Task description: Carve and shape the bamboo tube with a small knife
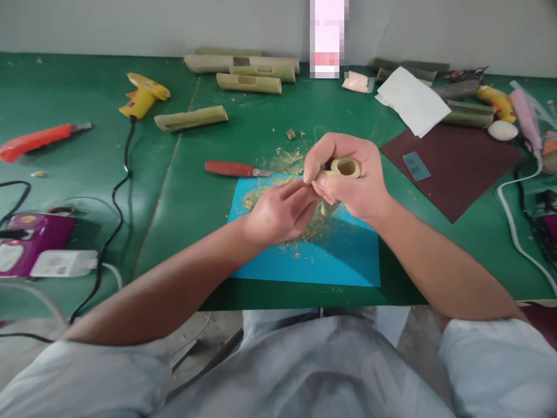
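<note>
A short bamboo tube [354,172] stands with its hollow end up in my right hand [363,165], whose fingers are wrapped round it. Below the hands a pale bamboo end [329,209] shows; I cannot tell if it is the same piece. My left hand [285,212] meets the right thumb and fingertips, its own fingers pressed together; what they pinch is hidden. Under both hands lies a blue sheet [348,267] strewn with bamboo shavings [311,234]. A red-handled knife [230,169] rests at the sheet's upper left edge.
Cut bamboo pieces [249,84] lie at the back. On the left are a yellow glue gun [145,96], an orange cutter [39,141] and a purple power strip [52,238] with cables. Brown sandpaper [461,174], white paper [411,101] and a white egg-shaped object [502,130] are on the right.
</note>
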### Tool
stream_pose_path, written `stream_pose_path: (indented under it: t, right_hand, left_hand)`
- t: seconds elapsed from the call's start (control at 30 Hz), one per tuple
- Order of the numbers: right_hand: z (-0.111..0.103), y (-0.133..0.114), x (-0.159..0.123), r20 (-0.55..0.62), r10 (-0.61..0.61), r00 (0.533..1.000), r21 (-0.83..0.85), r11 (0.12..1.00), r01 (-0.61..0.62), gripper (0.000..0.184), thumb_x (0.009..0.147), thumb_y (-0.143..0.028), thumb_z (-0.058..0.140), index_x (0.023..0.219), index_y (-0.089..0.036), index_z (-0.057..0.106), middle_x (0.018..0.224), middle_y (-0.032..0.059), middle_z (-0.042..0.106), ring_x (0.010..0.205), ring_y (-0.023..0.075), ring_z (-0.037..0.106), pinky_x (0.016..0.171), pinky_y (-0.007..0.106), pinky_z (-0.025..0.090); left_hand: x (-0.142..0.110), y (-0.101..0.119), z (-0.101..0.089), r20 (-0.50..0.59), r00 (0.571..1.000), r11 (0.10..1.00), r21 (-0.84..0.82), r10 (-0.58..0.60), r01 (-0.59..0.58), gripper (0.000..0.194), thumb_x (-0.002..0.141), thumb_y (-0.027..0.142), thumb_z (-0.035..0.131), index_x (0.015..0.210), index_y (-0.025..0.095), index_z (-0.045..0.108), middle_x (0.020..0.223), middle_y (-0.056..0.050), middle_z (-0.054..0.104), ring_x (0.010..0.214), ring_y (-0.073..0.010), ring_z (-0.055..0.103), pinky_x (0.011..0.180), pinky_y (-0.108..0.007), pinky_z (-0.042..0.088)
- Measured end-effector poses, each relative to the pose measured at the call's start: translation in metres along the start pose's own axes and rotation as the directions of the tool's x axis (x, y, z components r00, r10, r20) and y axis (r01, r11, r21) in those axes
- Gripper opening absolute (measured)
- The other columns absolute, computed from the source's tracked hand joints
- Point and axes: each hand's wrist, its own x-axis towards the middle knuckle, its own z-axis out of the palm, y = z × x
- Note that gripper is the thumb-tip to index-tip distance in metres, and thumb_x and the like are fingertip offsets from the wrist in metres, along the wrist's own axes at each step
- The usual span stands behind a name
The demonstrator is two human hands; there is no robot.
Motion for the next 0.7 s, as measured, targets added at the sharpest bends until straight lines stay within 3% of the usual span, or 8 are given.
stream_pose_path:
  t: [0.13, 0.37, 0.53, 0.7]
  right_hand:
    - [0.0, 0.0, -0.001, -0.018, 0.014, 1.0, -0.001, 1.0, -0.014, 0.014, 0.074, -0.016, 0.06, 0.077, -0.029, 0.066, 0.057, -0.0053, 0.053, 0.055, 0.0153, 0.051, 0.054, 0.029, 0.046]
    - [0.005, 0.001, -0.001, -0.054, -0.086, 0.995, 0.095, 0.991, 0.091, 0.017, 0.075, -0.011, 0.058, 0.077, -0.026, 0.067, 0.054, -0.0063, 0.05, 0.055, 0.0145, 0.051, 0.056, 0.029, 0.046]
    - [0.004, 0.0, -0.003, -0.067, 0.007, 0.998, -0.018, 1.0, -0.008, 0.013, 0.076, -0.016, 0.06, 0.077, -0.028, 0.065, 0.061, -0.0039, 0.055, 0.058, 0.0157, 0.053, 0.056, 0.03, 0.047]
    - [0.004, 0.0, -0.003, -0.075, -0.036, 0.997, -0.035, 0.999, 0.033, 0.017, 0.075, -0.013, 0.059, 0.077, -0.029, 0.065, 0.062, -0.0043, 0.055, 0.058, 0.0145, 0.053, 0.053, 0.028, 0.046]
  left_hand:
    - [-0.001, 0.009, -0.001, 0.057, 0.996, 0.998, 0.018, -0.067, 0.066, 0.016, 0.096, 0.014, 0.05, 0.1, 0.018, 0.066, 0.083, -0.002, 0.07, 0.068, -0.0112, 0.067, 0.061, -0.021, 0.052]
    - [-0.002, 0.016, -0.008, 0.079, 0.992, 0.994, 0.05, -0.102, 0.099, 0.016, 0.095, 0.015, 0.051, 0.099, 0.017, 0.066, 0.083, -0.003, 0.07, 0.068, -0.0118, 0.067, 0.061, -0.021, 0.053]
    - [-0.002, 0.024, -0.005, 0.07, 0.984, 0.984, 0.074, -0.166, 0.16, 0.015, 0.095, 0.014, 0.051, 0.097, 0.017, 0.066, 0.079, -0.001, 0.068, 0.062, -0.0105, 0.063, 0.055, -0.02, 0.048]
    - [0.002, 0.033, -0.004, 0.079, 0.973, 0.973, 0.103, -0.216, 0.208, 0.015, 0.093, 0.013, 0.05, 0.093, 0.016, 0.065, 0.078, -0.002, 0.068, 0.059, -0.0109, 0.06, 0.053, -0.022, 0.047]
